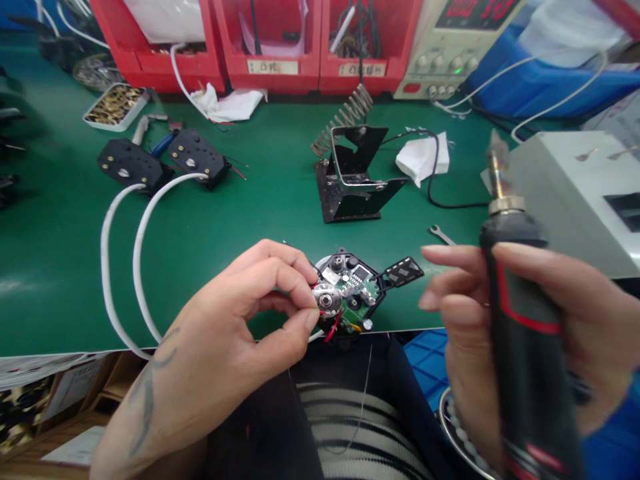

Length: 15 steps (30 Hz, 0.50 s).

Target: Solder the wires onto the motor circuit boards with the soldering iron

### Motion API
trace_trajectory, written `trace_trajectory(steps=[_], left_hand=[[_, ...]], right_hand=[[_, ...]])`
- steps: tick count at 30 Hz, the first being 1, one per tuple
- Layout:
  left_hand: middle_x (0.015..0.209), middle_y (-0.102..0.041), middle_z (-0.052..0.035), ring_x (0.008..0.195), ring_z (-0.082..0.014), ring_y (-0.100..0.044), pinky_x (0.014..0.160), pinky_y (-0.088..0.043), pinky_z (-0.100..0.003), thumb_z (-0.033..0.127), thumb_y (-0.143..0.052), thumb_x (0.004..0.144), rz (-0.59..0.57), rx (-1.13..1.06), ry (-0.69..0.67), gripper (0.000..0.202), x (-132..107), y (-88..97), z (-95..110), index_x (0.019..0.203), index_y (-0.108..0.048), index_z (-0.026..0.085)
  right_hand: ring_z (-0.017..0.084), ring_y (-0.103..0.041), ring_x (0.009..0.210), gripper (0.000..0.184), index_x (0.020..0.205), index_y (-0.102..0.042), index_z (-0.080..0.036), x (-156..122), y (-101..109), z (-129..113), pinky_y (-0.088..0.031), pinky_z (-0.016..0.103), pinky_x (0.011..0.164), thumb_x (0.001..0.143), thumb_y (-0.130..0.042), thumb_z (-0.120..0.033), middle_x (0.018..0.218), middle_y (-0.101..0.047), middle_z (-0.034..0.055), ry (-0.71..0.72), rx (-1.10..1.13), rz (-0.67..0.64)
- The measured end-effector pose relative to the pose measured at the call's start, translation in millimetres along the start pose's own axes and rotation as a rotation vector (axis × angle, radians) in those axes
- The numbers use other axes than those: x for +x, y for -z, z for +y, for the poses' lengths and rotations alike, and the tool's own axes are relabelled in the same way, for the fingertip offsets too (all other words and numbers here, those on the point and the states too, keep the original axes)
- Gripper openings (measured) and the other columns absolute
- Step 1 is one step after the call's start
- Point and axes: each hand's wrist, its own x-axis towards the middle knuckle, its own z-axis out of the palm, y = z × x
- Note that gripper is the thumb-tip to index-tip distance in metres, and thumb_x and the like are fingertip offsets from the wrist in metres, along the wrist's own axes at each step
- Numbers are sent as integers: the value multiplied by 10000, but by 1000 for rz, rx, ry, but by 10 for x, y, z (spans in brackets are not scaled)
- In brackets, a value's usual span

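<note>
Circuit board (356, 283) lies at the near edge of the green table (270, 193), between our hands, black flap (406, 271) jutting right — our left hand (225, 323) is nearer, pinching a round metal part (328, 302) at the board's left side; our right hand (585, 293), apart, wraps a black tool (525, 347), tip pointing forward — beyond sits a black stand (363, 203)

One head-worn camera looks forward and down (from close by) over hands (225, 320) and green bench (270, 180)

I counted three red bins (270, 82), two closed black housings (131, 163) (plus one open housing (342, 251)), one soldering iron (530, 360), one stand (353, 203), one spring (345, 120) and one wrench (441, 235).
</note>
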Motion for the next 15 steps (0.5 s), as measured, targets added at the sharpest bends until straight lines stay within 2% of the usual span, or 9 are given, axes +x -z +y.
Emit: trace_trajectory(steps=[4, 6, 9, 13, 15], left_hand=[[960, -648, 13, 881, -70, -652, 771, -551, -73, 122, -667, 820, -3, -21, 12, 127, 12, 4, 19, 736, -656, 217], [951, -649, 9, 866, -71, -654, 754, -552, -76, 118, -670, 816, 1, -33, 16, 126, 17, 15, 21, 732, -662, 212], [925, -656, 12, 818, -70, -656, 709, -551, -95, 142, -668, 851, 19, -114, 51, 122, 37, 32, -32, 747, -643, 201], [809, -659, 29, 633, -64, -600, 607, -524, -155, 216, -632, 938, 176, -191, 172, 98, 112, 15, -219, 843, -623, 194], [763, -662, 28, 607, -68, -576, 587, -498, -166, 241, -637, 949, 190, -176, 185, 82, 154, -5, -306, 898, -675, 190]], right_hand=[[102, -682, 949, 443, 1274, -633, -218, 24, -82, 28, -557, 230, 879, 853, -749, -145, 1163, -703, 12, 60, -88, -90], [103, -678, 1017, 431, 1257, -630, -211, 19, -115, 30, -541, 215, 950, 852, -745, -122, 1156, -701, 3, 71, -94, -90], [106, -692, 995, 415, 1230, -630, -198, 18, -154, 26, -555, 206, 923, 842, -746, -102, 1133, -697, 3, 64, -45, -76], [108, -694, 986, 410, 1213, -634, -192, 21, -172, 37, -569, 202, 906, 833, -751, -95, 1123, -692, 7, 41, -8, -75], [107, -692, 991, 408, 1210, -635, -184, 23, -167, 45, -569, 199, 916, 830, -750, -89, 1123, -692, 12, 43, -4, -79]])
